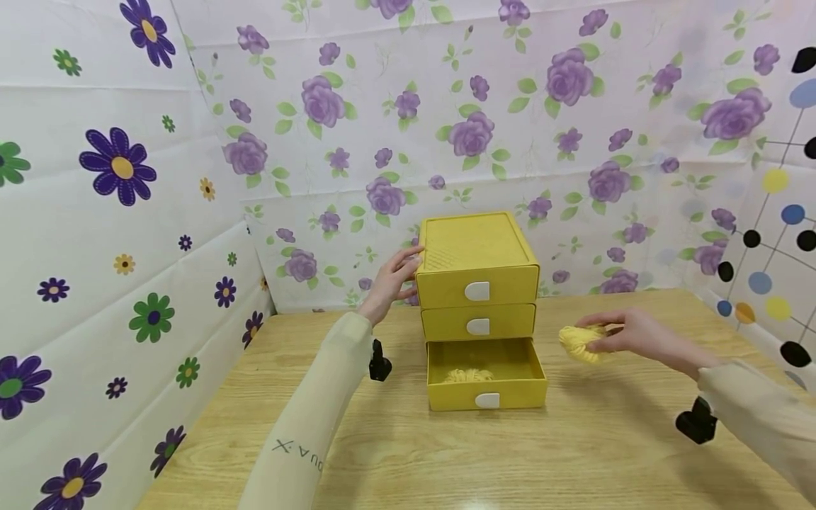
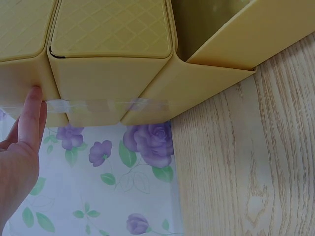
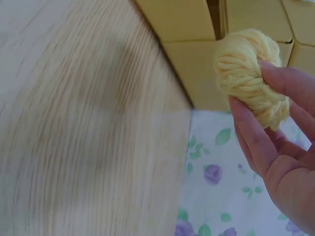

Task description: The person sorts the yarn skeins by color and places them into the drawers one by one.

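A yellow three-drawer box [image 1: 478,244] stands near the back of the table. Its bottom drawer [image 1: 446,393] is pulled out, and a skein of yellow yarn [image 1: 469,375] lies inside; the two drawers above are closed. My left hand [image 1: 390,283] rests with fingers extended against the box's left side, and a fingertip touches that side in the left wrist view. Right of the open drawer, above the table, my right hand [image 1: 627,336] pinches another skein of yellow yarn [image 3: 248,73] between thumb and fingers.
The wooden table [image 1: 395,453] reaches back to a wall covering [image 1: 382,142] with purple roses. A flower-printed sheet [image 1: 159,241] borders the left side and a dotted one [image 1: 778,248] the right. White tabs [image 1: 477,291] mark the drawer fronts.
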A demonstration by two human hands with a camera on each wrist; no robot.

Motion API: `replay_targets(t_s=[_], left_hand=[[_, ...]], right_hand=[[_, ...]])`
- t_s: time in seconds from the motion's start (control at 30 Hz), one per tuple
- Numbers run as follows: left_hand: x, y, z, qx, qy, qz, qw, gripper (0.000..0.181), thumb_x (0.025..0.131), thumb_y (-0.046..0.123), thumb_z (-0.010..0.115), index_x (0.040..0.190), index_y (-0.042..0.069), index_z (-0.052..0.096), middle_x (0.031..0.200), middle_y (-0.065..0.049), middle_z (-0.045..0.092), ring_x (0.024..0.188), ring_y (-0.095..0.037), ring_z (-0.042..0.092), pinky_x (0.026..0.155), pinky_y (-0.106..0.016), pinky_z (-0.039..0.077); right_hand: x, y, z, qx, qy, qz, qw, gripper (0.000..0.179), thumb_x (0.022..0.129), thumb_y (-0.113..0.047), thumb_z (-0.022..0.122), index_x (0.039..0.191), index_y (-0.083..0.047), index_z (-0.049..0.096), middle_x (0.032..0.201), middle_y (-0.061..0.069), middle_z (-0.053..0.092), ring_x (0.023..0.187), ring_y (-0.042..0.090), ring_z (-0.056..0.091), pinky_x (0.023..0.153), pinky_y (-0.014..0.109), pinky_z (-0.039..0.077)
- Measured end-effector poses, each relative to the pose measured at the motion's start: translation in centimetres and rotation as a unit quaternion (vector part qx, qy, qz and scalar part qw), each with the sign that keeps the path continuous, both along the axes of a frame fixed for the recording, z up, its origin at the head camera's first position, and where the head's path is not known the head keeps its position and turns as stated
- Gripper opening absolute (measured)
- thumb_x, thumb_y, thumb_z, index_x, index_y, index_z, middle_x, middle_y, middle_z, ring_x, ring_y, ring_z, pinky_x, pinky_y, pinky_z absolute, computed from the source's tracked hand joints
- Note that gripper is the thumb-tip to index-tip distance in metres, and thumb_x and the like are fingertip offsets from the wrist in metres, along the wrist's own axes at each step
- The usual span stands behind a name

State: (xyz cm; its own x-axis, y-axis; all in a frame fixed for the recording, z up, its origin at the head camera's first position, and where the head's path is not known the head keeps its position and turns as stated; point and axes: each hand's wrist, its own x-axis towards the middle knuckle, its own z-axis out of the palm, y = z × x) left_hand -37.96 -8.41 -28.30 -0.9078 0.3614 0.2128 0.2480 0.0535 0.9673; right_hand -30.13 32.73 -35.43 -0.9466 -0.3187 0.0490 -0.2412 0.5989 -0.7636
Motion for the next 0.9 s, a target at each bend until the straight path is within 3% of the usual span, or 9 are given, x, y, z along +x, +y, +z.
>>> replay_targets(t_s=[0.5,0.9], left_hand=[[0.0,0.1,0.0,0.005,-0.005,0.003,1.0000,0.044,0.096,0.025,0.048,0.138,0.013,0.041,0.119,-0.013,0.045,0.106,-0.033,0.045,0.084,-0.045,0.043],[0.1,0.0,0.1,0.004,-0.003,-0.001,1.0000,0.044,0.096,0.025,0.047,0.138,0.012,0.040,0.119,-0.014,0.045,0.107,-0.035,0.043,0.084,-0.043,0.043]], right_hand=[[-0.2,-3.7,0.6,-0.036,0.017,0.031,0.9987,0.049,0.074,-0.026,0.076,0.116,-0.007,0.063,0.118,0.019,0.053,0.096,0.027,0.057,0.069,0.032,0.050],[-0.4,-6.9,0.6,-0.033,0.028,0.044,0.9981,0.041,0.073,-0.027,0.077,0.109,-0.012,0.067,0.118,0.017,0.054,0.092,0.022,0.059,0.070,0.032,0.049]])
